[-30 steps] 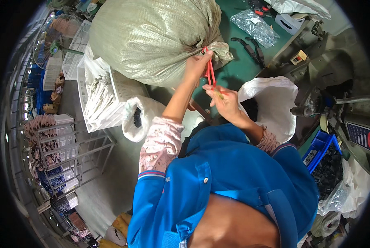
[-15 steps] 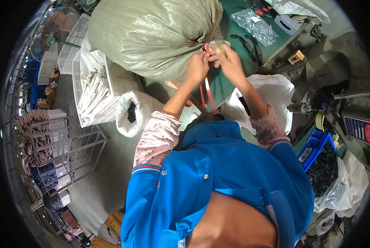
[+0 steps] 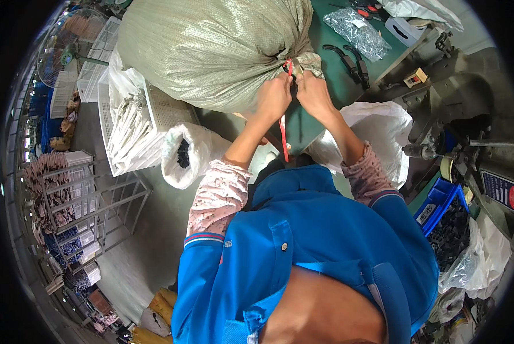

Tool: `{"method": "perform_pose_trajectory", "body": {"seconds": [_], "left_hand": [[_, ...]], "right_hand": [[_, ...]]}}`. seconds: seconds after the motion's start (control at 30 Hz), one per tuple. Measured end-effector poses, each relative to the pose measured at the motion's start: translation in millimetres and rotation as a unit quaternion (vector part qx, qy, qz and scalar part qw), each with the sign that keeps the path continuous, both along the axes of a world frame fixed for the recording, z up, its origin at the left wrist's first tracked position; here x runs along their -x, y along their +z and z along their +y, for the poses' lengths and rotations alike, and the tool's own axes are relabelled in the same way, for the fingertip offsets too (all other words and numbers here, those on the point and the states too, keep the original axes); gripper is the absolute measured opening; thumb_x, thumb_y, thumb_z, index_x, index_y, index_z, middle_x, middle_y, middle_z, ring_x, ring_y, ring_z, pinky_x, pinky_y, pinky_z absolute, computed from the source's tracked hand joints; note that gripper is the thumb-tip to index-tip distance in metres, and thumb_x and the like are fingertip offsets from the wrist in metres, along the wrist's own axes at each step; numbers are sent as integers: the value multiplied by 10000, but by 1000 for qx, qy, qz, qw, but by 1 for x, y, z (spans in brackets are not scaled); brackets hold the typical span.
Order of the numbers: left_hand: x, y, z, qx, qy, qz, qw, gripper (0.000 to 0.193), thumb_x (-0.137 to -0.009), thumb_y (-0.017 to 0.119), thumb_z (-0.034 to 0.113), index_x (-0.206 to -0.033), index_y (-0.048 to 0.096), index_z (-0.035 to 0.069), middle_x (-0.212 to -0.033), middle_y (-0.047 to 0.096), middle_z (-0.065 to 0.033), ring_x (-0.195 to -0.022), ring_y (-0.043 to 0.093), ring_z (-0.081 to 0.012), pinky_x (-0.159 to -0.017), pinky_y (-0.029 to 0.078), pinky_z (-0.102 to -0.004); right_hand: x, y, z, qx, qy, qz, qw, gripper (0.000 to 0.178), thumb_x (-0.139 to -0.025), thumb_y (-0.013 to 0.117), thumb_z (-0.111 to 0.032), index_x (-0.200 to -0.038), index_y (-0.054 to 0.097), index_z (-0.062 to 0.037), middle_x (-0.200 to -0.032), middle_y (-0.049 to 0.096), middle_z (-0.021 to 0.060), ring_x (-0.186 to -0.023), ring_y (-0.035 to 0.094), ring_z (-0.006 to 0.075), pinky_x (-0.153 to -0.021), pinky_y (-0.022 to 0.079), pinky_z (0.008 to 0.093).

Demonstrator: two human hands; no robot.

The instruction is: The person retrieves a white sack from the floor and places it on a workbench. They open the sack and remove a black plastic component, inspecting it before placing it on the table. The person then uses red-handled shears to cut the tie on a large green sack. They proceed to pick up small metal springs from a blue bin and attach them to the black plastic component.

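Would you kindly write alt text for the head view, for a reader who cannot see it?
Both hands, the left hand and right hand, work at the gathered neck of a large woven sack on a green table, where a red string hangs down. A white bag of dark pieces sits at left.

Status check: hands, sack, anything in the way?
Left hand and right hand both at the sack neck, gripping the red tie. Sack lies on the green table, neck bunched shut. Black pliers nearby, clear of hands.
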State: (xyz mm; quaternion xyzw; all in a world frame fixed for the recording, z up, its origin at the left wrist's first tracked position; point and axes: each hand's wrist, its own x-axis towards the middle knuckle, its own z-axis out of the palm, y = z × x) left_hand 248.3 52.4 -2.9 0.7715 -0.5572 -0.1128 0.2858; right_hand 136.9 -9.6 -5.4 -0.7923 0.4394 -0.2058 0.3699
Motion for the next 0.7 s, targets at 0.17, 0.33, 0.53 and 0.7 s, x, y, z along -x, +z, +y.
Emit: {"method": "perform_pose_trajectory", "body": {"seconds": [0.17, 0.33, 0.53, 0.7], "left_hand": [[-2, -2, -2, 17, -4, 24, 1000, 199, -888, 510, 182, -800, 583, 19, -693, 591, -252, -681, 583, -441, -602, 449, -515], [-5, -2, -5, 25, -18, 84, 996, 241, -909, 504, 212, -796, 575, 11, -685, 574, -228, -675, 560, -423, -605, 434, -467], [-12, -8, 1, 9, -51, 110, 993, 247, -919, 498, 215, -817, 588, 9, -668, 564, -207, -629, 556, -381, -599, 437, -419], [-11, -14, 0, 9, -68, 69, 995, 217, -910, 496, 190, -833, 585, 9, -735, 597, -197, -701, 582, -402, -613, 451, -426]], "right_hand": [[-4, 11, -11, 49, 19, 95, 994, 287, -895, 444, -228, -903, 550, 39, -796, 609, 303, -786, 602, 458, -728, 469, 514], [-5, 15, -16, 93, 75, 140, 983, 261, -847, 477, -190, -905, 538, 57, -794, 609, 307, -801, 616, 433, -717, 480, 506], [9, 4, -10, 90, 93, 132, 983, 264, -854, 470, -197, -909, 523, 56, -776, 605, 306, -772, 613, 443, -698, 478, 515], [-6, 2, -18, 70, 77, 114, 988, 246, -874, 439, -187, -922, 516, 42, -767, 606, 299, -770, 604, 458, -721, 462, 526]]}}
